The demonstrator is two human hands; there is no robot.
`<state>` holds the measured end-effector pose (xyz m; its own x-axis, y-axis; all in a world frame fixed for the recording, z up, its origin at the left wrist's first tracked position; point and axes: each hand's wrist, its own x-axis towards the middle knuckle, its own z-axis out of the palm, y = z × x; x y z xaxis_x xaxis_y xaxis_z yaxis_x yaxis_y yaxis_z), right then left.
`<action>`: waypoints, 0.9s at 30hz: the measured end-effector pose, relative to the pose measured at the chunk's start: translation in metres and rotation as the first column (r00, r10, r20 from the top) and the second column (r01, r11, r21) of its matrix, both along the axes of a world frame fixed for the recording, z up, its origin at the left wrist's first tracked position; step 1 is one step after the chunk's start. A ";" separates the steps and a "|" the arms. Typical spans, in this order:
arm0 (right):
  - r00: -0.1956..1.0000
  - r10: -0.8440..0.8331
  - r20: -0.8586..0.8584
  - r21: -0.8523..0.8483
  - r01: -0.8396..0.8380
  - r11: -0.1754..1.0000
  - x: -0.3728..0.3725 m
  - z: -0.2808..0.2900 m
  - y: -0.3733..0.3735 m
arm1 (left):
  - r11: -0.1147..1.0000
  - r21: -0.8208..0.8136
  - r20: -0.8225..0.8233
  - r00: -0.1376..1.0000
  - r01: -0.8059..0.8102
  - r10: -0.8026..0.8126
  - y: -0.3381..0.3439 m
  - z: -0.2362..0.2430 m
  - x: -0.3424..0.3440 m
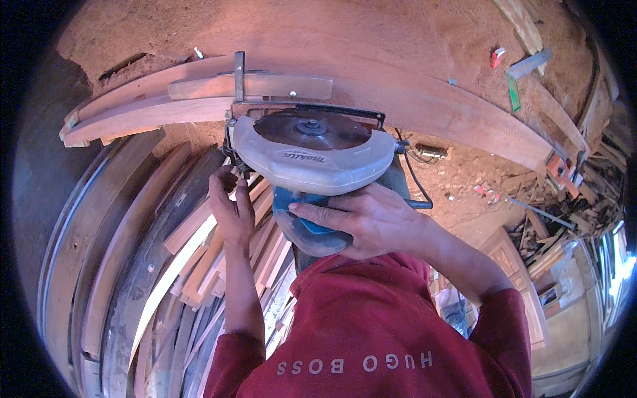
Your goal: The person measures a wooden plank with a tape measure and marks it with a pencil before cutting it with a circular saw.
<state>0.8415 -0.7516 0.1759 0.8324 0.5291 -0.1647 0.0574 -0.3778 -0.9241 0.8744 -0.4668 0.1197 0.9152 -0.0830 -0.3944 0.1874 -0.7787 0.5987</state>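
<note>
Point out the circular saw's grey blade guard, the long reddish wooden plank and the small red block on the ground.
grey blade guard (312, 167), head view, middle of its curved cover.
long reddish wooden plank (424, 99), head view, its broad top face.
small red block (497, 58), head view, its centre.

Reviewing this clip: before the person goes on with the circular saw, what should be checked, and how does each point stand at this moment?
1. Right hand grips the circular saw by its blue body: ok.
2. Left hand is away from the blade, at the saw's left side: ok, though close.
3. Saw base sits flat on the long board: cannot tell.
4. Power cord hangs free of the cutting path: ok, it trails to the right.
5. Blade spinning or stopped: cannot tell.
6. Board held firm on the bench: cannot tell.
</note>
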 end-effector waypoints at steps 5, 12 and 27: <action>1.000 0.000 -0.009 0.027 0.000 1.000 -0.001 -0.001 0.000 | 0.817 0.402 -0.124 0.909 0.413 -0.399 -0.013 0.017 0.034; 1.000 -0.015 -0.024 0.048 0.016 0.999 -0.003 -0.003 0.001 | 0.649 0.510 -0.103 0.789 0.565 -0.606 -0.012 0.017 0.048; 1.000 -0.001 -0.032 0.004 0.001 1.000 -0.005 -0.004 -0.002 | 0.767 0.470 0.072 0.847 0.437 -0.527 -0.011 0.002 0.032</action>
<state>0.8366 -0.7538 0.1715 0.8273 0.5292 -0.1887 0.0278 -0.3740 -0.9270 0.9068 -0.4773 0.1219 0.8583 -0.4012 -0.3199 -0.3628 -0.9154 0.1747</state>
